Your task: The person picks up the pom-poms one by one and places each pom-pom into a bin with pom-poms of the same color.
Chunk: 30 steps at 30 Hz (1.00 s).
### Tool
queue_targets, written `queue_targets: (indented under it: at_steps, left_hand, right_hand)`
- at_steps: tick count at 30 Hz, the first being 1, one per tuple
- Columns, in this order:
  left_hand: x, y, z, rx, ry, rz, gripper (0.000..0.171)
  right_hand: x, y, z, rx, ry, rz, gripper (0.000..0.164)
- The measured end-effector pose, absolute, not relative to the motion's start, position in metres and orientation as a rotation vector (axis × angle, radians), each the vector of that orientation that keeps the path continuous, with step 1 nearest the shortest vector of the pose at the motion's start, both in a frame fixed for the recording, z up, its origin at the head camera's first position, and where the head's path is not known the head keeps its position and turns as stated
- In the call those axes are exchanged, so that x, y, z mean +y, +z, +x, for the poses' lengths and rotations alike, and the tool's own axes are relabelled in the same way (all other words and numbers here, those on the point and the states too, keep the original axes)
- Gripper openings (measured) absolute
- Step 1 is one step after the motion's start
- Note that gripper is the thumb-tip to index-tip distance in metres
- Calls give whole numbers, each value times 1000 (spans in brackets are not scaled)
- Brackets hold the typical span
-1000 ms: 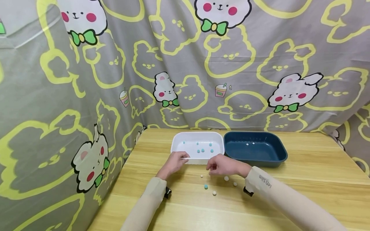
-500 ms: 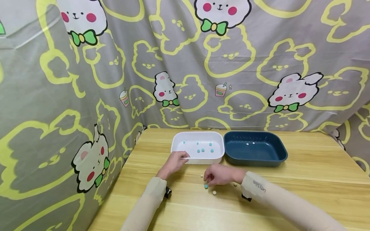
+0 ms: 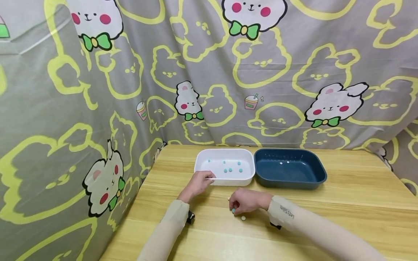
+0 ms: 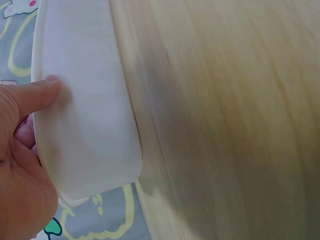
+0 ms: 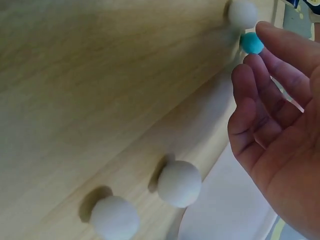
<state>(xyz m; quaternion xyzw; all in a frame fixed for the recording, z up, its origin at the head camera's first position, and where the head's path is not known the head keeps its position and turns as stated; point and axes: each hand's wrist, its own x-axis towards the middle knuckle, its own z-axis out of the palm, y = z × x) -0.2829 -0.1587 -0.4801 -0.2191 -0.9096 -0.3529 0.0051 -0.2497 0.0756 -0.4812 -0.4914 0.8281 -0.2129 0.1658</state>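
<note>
My left hand (image 3: 200,182) grips the near rim of a white plastic basin (image 3: 232,182); the left wrist view has the thumb (image 4: 42,95) on the outer wall and the other fingers behind the rim. In front of that basin, my right hand (image 3: 247,200) is low over the table, thumb and forefinger pinching a small teal ball (image 5: 251,43). Beside those fingertips lies a white ball (image 5: 243,14), and two more white balls, one nearer (image 5: 180,184) and one at the bottom (image 5: 115,217), rest under the palm side. Several teal balls (image 3: 230,170) are inside the white basin.
A dark blue basin (image 3: 290,184) stands against the white one's right side, with two small white balls (image 3: 284,162) in it. Both sit toward the back of the wooden table (image 3: 183,232). A patterned curtain (image 3: 215,72) hangs behind and at the left.
My right hand has come down from the white basin's near edge toward me, its fingertips now at the teal ball on the table. The left hand has stayed on the rim.
</note>
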Motion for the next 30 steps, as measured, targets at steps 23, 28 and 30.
queue_targets:
  at_steps: [23,28,30]
  left_hand:
    - [-158,-480,-283,-2853,-1100,-674,8]
    - [-158,-481,-284,-2859,-1103,-668,8]
    - [-158,-482,-284,-2859,-1102,-671,9]
  right_hand:
    - [85,-476,-257,2385,-666,-1331,8]
    - [89,-471,-258,2383,-693,-1315,6]
    - [91,-468,-259,2393,-691,-1305,6]
